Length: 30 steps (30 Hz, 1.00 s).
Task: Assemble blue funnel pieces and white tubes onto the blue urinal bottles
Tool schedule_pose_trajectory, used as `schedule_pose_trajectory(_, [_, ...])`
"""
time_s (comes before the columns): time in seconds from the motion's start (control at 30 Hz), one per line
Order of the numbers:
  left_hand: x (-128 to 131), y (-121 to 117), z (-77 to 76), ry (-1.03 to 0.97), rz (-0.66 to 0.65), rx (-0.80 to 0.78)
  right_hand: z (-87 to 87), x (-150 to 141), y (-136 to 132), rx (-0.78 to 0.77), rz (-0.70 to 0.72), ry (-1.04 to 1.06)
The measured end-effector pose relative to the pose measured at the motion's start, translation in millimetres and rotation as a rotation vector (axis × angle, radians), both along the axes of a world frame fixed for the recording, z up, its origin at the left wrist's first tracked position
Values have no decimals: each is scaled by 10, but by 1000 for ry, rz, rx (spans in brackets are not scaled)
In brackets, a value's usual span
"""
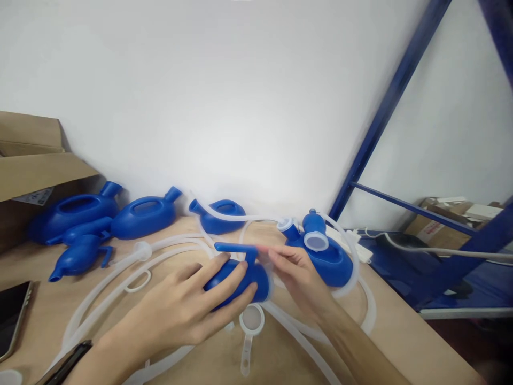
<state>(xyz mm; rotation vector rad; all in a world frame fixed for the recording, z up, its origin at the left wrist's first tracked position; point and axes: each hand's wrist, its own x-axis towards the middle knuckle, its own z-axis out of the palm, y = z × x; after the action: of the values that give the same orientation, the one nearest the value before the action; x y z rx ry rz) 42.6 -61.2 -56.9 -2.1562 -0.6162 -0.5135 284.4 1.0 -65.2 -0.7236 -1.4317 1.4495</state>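
My left hand [192,305] is wrapped over a blue plastic funnel piece [260,283] with a straight side handle, its wide end facing right. Beside that wide end, my right hand [298,270] has thumb and fingers pinched at the handle's base and rim; a reddish blur hides what the tips hold. Just under the piece, a round translucent cap with a strap [246,355] lies on the table. Translucent hoses [100,283] loop around both hands. To the right rests a blue urinal bottle [336,267] with a capped neck, and another blue funnel piece [315,224] sits on it.
Several blue bottles [146,216] and loose blue funnel pieces [80,256] lie at the back left by an open cardboard box [36,171]. A phone [14,315] is at the left edge. A power strip [360,248] and blue metal rack [385,123] stand right.
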Motion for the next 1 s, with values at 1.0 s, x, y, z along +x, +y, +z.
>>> schedule_pose_trajectory(1.0, [-113,91,-6,-23,174,-617,-376,-55,196,-153,180,-249])
